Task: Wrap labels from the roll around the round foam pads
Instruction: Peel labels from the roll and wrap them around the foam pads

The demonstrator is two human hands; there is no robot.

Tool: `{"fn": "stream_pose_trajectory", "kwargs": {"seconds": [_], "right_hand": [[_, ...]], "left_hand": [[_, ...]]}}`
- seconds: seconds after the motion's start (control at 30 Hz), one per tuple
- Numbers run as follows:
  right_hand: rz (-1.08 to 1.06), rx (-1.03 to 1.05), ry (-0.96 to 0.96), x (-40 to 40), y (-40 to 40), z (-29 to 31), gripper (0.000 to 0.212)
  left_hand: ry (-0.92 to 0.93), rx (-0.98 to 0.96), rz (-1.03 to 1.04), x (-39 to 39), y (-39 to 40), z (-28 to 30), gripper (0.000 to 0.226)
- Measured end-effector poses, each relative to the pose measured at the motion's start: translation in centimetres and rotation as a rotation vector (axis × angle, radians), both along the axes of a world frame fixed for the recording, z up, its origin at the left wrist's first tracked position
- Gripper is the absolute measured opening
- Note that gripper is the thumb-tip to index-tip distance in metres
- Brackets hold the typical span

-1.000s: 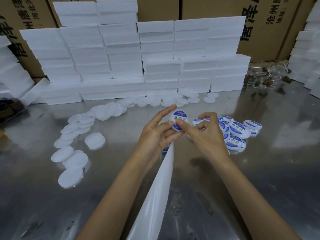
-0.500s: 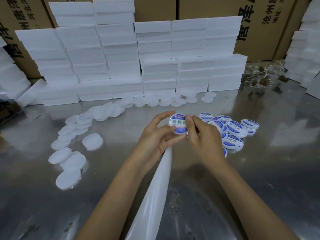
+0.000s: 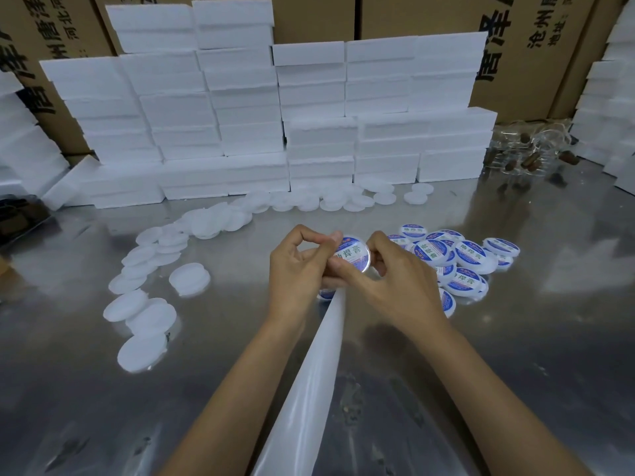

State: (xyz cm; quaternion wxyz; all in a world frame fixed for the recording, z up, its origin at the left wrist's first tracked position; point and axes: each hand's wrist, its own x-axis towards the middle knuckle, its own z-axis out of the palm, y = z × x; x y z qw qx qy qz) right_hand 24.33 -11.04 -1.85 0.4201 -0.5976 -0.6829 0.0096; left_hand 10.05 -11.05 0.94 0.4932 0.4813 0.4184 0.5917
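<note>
A glossy white strip of label backing [image 3: 309, 383] runs from the bottom edge up between the forearms, narrowing to where the two hands meet. Both hands are held just above the brushed, reflective metal surface [image 3: 515, 355]. The left hand [image 3: 295, 269] has its fingers curled, thumb and forefinger pinching the left rim of a round foam pad [image 3: 354, 257]; the right hand [image 3: 395, 280] curls round the pad's right side, its thumb pressed at the lower edge. The pad is a flat white disc, tilted toward the camera, its face covered by a round blue-and-white label with green characters.

Just right of the hands lies a loose heap of labelled pads [image 3: 460, 262], overlapping one another. To the left, plain white foam discs [image 3: 147, 304] are scattered in an arc that curves back along the surface. Behind them stand stacked rectangular slabs of grainy white foam [image 3: 247, 108], and beyond those brown cardboard cartons [image 3: 549, 46] printed with black characters. At the far right sits crumpled clear plastic packaging [image 3: 529, 149].
</note>
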Motion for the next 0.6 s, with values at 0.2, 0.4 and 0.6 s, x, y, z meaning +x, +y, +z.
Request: {"fn": "stream_pose_trajectory", "kwargs": {"seconds": [0.2,0.4,0.6], "right_hand": [[-0.044,0.096,0.012,0.6,0.5,-0.1,0.051],[0.07,0.053,0.063,0.9,0.8,-0.5,0.037],[0.131,-0.053,0.135,0.6,0.4,-0.4,0.048]], "left_hand": [[0.036,-0.032,-0.128,-0.3,0.2,0.0,0.012],[0.211,0.047,-0.311,-1.0,0.5,0.0,0.045],[0.052,-0.011,-0.057,-1.2,0.6,0.1,0.026]]}}
